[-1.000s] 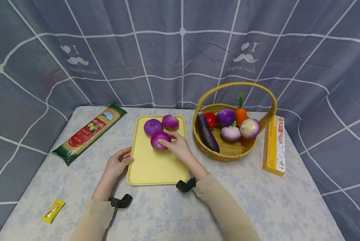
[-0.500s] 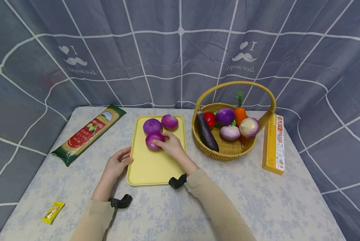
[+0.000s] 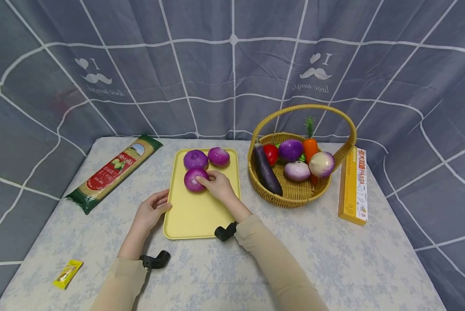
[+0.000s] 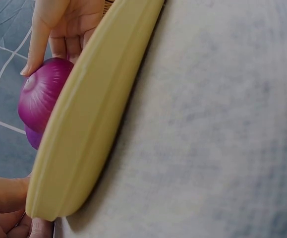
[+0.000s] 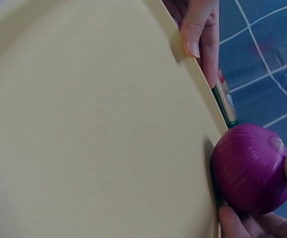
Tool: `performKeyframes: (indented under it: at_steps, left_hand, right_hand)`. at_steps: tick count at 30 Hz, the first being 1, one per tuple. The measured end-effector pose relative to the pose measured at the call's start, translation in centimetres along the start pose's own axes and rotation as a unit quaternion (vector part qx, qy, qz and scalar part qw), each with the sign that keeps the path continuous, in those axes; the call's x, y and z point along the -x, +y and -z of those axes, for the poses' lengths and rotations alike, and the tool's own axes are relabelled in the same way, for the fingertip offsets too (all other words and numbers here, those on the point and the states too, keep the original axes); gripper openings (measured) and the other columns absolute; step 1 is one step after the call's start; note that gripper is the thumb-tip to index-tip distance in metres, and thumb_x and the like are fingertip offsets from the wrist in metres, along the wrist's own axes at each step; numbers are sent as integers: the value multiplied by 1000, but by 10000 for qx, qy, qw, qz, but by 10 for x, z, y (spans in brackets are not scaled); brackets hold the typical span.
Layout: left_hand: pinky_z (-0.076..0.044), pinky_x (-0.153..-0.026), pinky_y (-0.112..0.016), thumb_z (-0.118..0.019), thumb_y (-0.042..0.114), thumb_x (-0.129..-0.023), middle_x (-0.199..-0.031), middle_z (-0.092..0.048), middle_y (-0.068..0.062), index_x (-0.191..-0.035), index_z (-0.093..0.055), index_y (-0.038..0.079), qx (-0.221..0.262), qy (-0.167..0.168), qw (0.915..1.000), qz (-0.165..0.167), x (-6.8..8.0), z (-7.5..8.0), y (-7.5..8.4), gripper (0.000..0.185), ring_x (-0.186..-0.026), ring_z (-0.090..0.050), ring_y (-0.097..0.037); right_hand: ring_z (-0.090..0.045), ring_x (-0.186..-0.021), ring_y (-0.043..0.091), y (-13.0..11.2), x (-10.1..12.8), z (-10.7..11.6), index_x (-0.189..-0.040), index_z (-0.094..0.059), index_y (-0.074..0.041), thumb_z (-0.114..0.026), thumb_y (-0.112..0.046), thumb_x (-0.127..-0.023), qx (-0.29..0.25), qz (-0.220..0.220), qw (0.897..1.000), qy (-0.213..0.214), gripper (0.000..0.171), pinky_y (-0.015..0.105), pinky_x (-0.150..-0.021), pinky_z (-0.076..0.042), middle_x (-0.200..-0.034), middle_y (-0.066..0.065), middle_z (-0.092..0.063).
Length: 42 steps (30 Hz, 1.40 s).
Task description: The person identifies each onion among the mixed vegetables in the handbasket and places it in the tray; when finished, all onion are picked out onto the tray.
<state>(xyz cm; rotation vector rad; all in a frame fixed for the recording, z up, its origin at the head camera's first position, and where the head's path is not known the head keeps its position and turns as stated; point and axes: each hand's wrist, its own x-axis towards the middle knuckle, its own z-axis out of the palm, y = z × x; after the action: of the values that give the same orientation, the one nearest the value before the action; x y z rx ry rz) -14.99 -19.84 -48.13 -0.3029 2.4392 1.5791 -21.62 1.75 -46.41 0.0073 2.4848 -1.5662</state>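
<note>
A yellow tray [image 3: 201, 216] lies mid-table with three purple onions on its far half. My right hand [image 3: 216, 185] grips the nearest onion [image 3: 193, 179], fingers curled round its right side; the onion [image 5: 250, 168] rests on the tray [image 5: 84, 139]. In the left wrist view the onion [image 4: 41, 94] shows above the tray rim [image 4: 88, 114]. Two more onions [image 3: 195, 159] [image 3: 218, 156] sit behind it. My left hand [image 3: 151, 211] rests against the tray's left edge, thumb on the rim.
A wicker basket [image 3: 294, 194] right of the tray holds an eggplant [image 3: 266, 170], a carrot, a tomato and onions. A pasta packet [image 3: 113, 172] lies far left, a yellow box [image 3: 353, 190] at right, a small yellow sachet [image 3: 66, 273] front left. A grey curtain backs the table.
My right hand has slid the gripped onion leftward across the tray, closer to the other two. The left hand has stayed at the tray's edge.
</note>
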Motion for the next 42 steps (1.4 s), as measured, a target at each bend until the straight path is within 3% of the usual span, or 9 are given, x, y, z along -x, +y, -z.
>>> performKeyframes:
  at_steps: [12,23,33,42]
  left_hand:
    - [-50,-92,-16,-59,12,-99,-144,-52,-21,-150,-42,7,6,-10,10000,25,1,0,1,54,-132,-51,-32]
    - [-45,-82,-6,-59,12,-99,-143,-53,-21,-149,-43,7,37,-4,10000,-18,0,0,1,53,-131,-51,-32]
    - [-46,-81,-7,-59,13,-99,-141,-55,-20,-149,-44,8,-60,86,9999,9,-2,0,-2,52,-129,-53,-31]
    - [-47,-82,-8,-60,13,-98,-141,-55,-20,-148,-44,8,-34,58,10000,18,-2,-1,-4,52,-129,-53,-31]
  right_hand:
    - [-61,-122,29,-3,0,-3,-137,-53,0,-65,-39,-94,31,-40,10000,-57,59,40,-101,-50,-130,20,-63]
    - [-57,-127,29,-10,9,23,-142,-49,-3,-64,-35,-95,-83,-93,9998,-166,58,39,-104,-48,-134,17,-61]
    - [-66,-111,26,0,39,58,-125,-64,-2,-64,-20,-96,17,1072,9942,-33,34,35,-97,-53,-118,12,-70]
    - [-69,-103,23,10,86,103,-117,-69,-5,-65,-15,-96,24,1739,9847,113,24,32,-89,-57,-112,9,-72]
